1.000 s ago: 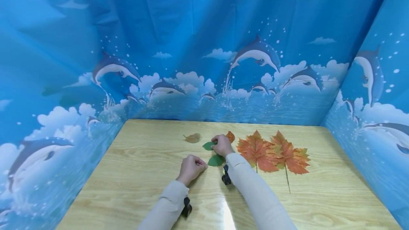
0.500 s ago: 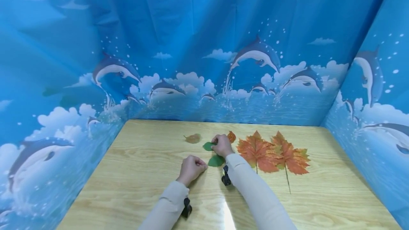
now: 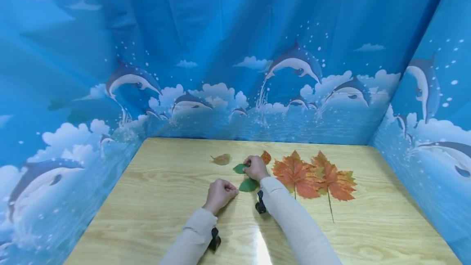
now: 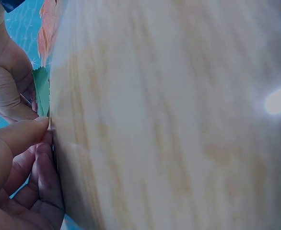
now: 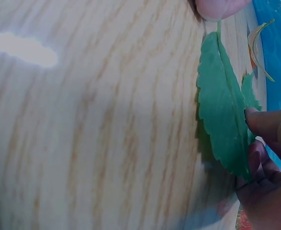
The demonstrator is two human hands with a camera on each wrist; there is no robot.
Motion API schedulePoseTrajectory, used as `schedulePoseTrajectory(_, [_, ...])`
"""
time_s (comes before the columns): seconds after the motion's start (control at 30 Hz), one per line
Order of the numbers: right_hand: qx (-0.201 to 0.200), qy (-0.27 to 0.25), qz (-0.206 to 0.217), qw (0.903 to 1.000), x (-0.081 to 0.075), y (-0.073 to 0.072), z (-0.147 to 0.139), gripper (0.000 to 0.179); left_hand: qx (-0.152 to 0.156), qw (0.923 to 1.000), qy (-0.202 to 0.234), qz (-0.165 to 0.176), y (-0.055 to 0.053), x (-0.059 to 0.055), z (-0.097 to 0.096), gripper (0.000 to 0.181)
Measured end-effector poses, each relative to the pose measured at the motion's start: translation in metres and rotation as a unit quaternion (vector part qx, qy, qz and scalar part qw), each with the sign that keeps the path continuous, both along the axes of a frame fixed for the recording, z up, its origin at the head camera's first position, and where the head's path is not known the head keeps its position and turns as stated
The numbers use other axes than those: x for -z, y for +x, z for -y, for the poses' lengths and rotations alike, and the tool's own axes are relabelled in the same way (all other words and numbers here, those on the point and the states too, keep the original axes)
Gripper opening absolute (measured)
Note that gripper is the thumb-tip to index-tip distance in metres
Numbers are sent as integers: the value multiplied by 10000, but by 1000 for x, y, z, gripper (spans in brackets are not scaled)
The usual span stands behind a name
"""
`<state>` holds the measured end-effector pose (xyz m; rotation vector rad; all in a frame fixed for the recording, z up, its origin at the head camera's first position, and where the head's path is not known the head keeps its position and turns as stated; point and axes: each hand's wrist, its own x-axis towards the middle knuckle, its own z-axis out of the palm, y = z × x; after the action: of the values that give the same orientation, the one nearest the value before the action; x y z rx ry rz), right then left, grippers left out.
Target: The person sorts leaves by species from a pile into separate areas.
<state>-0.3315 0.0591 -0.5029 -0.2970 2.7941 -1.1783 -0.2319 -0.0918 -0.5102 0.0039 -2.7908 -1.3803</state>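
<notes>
Was watching from the side. L hand (image 3: 220,194): grasping, thumb + fingertips pinched on the stem (image 5: 219,26) of the near green leaf (image 3: 248,185). That leaf sat mid-tbl, btwn the two hands, blade pointing away to the R, toothed edge clear in R wrist view. Couldn't tell if the whole blade was flat on the tbl; shadow ran along one edge.

R hand (image 3: 255,168): also grasping, thumb & fingers pinched on the R end of the far green leaf (image 3: 239,169). That one was just beyond the near leaf, mostly past it from the wearer's side, tip pointing L. Part of it was hidden by the fingers.

Rest of tbl: brown leaf (image 3: 222,159) w/ short stalk, farther back, L of the far green one. Small orange leaf (image 3: 265,158) just behind R hand, partly blocked. Two big red-orange maple leaves, L one (image 3: 295,174) & R one (image 3: 335,179), side by side R of the R hand, edges overlapping, stalks toward the wearer.

Tbl (image 3: 165,199) = light woodgrain, glare spot near front. Pale sleeves (image 3: 195,232), blk units (image 3: 215,239) at both wrists. Bkgd: blue dolphin-print curtain (image 3: 235,19).
</notes>
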Motion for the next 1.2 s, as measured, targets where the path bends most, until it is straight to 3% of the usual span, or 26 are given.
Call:
schedulePoseTrajectory(0.2, [-148,-33,-243,9996,2,0,-3,12,-16,10000,-11,-78,1,1,0,9])
schedulePoseTrajectory(0.57, [-46,72,-89,9999,-3,4,-4,5,9,10000,-12,-30,0,2,-1,10])
schedulePoseTrajectory(0.9, [-18,-345,-118,9993,-12,5,-8,5,-45,9998,-127,-162,1,0,0,10])
schedulePoseTrajectory(1.2, [178,-1159,-25,9931,-17,11,-8,15,-18,9997,-114,-217,3,0,0,10])
